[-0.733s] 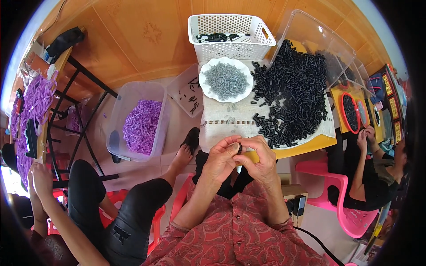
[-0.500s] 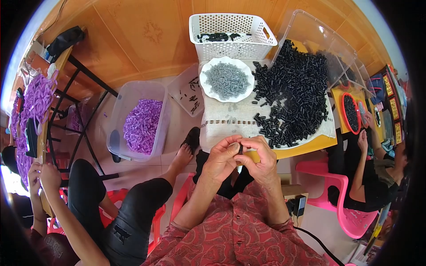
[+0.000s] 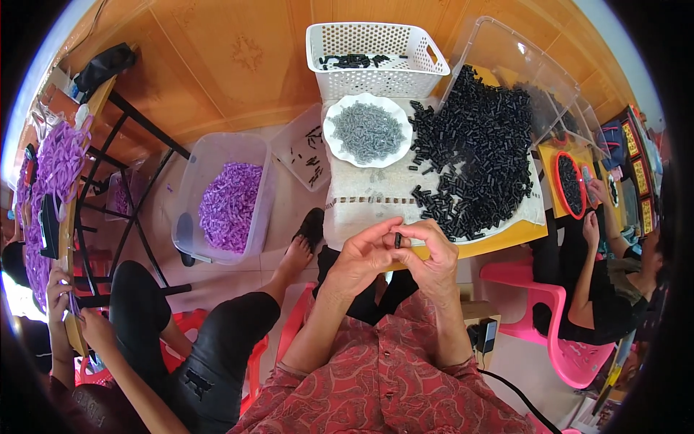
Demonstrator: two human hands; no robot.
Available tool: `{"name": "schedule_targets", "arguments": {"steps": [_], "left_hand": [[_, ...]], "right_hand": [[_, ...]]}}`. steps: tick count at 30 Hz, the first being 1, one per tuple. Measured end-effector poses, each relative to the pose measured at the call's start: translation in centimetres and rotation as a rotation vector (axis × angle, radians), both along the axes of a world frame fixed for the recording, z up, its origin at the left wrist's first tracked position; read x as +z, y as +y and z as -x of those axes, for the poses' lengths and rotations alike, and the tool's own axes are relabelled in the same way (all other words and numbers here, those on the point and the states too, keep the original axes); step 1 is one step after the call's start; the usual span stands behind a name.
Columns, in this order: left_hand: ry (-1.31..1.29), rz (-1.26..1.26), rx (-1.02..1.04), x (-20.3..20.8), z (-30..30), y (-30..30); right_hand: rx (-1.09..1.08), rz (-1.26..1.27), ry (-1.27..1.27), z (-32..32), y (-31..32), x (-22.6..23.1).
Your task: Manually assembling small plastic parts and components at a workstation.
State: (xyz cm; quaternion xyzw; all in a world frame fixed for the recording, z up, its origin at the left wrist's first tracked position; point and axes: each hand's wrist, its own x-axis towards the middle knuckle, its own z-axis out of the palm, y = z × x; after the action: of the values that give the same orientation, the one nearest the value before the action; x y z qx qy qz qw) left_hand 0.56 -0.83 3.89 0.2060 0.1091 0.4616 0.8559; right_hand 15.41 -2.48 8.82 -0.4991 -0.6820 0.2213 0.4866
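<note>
Just in front of the table's near edge, my left hand [image 3: 359, 262] and my right hand [image 3: 435, 262] meet at the fingertips. Between them is a small black cylindrical piece [image 3: 397, 240], held upright by thumbs and forefingers. Beyond my hands, a heap of similar black pieces [image 3: 481, 155] covers the right side of the cloth-covered table [image 3: 361, 215]. A white scalloped plate [image 3: 334, 150] bears a mound of small clear-grey pieces [image 3: 367, 130].
A white perforated basket [image 3: 350, 87] with some black pieces stands at the back. A tilted clear bin [image 3: 499, 36] adjoins the heap. On the floor at left sits a clear tub [image 3: 181, 195] of purple pieces. Co-workers sit on both sides, one beside a pink chair [image 3: 557, 318].
My fingers have shifted around the black piece, and more of it shows between them. The left co-worker's hands have moved apart and lower along the table edge.
</note>
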Motion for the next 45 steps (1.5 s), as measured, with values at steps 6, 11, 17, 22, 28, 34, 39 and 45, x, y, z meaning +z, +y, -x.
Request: {"name": "schedule_targets", "arguments": {"steps": [6,11,17,22,28,34,39,45], "left_hand": [[0.088,-0.098,0.051,-1.8,-0.1,0.1],[0.134,-0.092,0.071,-2.4,0.0,0.0],[0.151,-0.091,0.078,-0.8,0.0,0.0],[0.0,-0.034,0.07,-0.8,0.1,0.1],[0.066,0.026,0.18,-1.1,-0.3,0.0],[0.037,0.104,0.235,-1.0,-0.8,-0.3],[0.075,0.09,0.198,-1.1,-0.8,-0.2],[0.359,-0.21,0.146,-0.1,0.2,-0.3]], "right_hand": [[0.002,-0.001,0.035,0.1,0.0,-0.1],[-0.002,-0.076,-0.013,-0.1,0.3,-0.9],[-0.038,-0.004,0.036,0.2,0.2,-0.1],[-0.005,-0.069,-0.061,0.3,0.0,0.8],[0.017,-0.007,-0.046,0.8,-0.2,0.5],[0.004,-0.025,-0.056,0.8,-0.1,0.5],[0.005,-0.007,-0.062,0.6,-0.3,0.5],[0.004,0.016,0.03,0.1,-0.4,0.3]]}}
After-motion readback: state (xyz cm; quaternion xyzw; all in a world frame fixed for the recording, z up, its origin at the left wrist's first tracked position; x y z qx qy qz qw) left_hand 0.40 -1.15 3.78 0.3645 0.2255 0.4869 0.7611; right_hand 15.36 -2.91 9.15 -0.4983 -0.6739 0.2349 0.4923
